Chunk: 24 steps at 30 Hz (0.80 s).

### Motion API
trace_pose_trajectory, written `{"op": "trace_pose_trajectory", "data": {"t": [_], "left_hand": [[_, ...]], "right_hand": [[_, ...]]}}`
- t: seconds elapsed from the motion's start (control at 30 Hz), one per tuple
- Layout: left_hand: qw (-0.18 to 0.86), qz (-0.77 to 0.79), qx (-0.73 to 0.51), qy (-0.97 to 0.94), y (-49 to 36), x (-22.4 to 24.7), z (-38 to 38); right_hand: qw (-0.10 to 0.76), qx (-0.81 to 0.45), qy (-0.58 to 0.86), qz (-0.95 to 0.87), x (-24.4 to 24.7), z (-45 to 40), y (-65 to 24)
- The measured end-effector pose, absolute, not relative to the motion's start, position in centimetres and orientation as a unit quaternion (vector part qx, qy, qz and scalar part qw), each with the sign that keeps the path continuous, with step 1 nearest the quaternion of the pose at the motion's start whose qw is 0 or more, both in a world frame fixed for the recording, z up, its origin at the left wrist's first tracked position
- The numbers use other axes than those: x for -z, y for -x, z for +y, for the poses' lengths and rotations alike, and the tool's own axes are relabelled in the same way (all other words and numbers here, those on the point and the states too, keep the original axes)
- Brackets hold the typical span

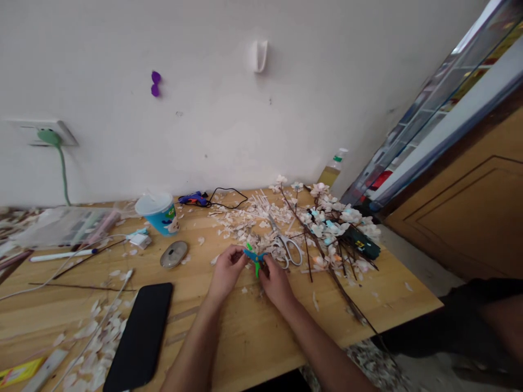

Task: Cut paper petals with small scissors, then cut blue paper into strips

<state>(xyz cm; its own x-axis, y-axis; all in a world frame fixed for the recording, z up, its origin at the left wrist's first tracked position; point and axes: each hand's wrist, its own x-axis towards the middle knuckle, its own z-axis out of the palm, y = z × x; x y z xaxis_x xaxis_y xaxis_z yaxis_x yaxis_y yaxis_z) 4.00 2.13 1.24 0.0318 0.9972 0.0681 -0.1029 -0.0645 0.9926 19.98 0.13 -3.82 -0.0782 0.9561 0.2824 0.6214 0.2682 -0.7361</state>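
- Both hands meet at the centre of the frame over a wooden tabletop point(241, 348), holding between them a small cross-shaped blue-and-green piece point(256, 256).
- The left hand point(227, 270) has its thumb and forefinger drawn together in a narrow pinch at the piece's left blue end.
- The right hand point(277, 279) curls in from the other side, fingers nearly closed on the right blue end; the green arms show above and below, between the hands.
- Just beyond the right hand lie scissors point(281, 236) with pale handles, amid scattered white petals point(241, 220).
- Right of centre, flowering branches point(324, 218) spread beside a dark green packet point(362, 244), one long stem running to the lower right; a bottle point(329, 175) of yellowish liquid stands behind.
- Left of centre, a blue cartoon cup point(160, 218) stands upright near a round disc point(174, 254), a white charger point(140, 240) and a blue glue gun point(195, 198) with a black cord.
- A black smartphone point(141, 332) lies at lower left, more petals beside it.
- On the pale wall point(212, 130), a green plug point(49, 136) sits in a socket at far left; a purple ornament point(156, 84) and a white hook point(260, 56) hang higher.
- A brown wooden door point(461, 201) slants along the right edge.
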Motion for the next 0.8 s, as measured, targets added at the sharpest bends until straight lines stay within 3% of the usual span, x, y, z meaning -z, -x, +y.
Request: {"op": "trace_pose_trajectory", "data": {"t": [0.1, 0.2, 0.8], "left_hand": [[0.599, 0.397, -0.558, -0.416, -4.8, -0.6, 2.0], [0.613, 0.378, -0.597, -0.354, -5.3, -0.1, 2.0], [0.453, 0.469, -0.525, -0.547, -3.5, -1.0, 2.2]], "right_hand": [[0.379, -0.221, 0.569, -0.696, 3.8, 0.2, -20.0], [0.374, -0.219, 0.573, -0.695, 3.6, 0.1, -19.9], [0.369, -0.206, 0.572, -0.703, 3.7, 0.0, -19.9]]}}
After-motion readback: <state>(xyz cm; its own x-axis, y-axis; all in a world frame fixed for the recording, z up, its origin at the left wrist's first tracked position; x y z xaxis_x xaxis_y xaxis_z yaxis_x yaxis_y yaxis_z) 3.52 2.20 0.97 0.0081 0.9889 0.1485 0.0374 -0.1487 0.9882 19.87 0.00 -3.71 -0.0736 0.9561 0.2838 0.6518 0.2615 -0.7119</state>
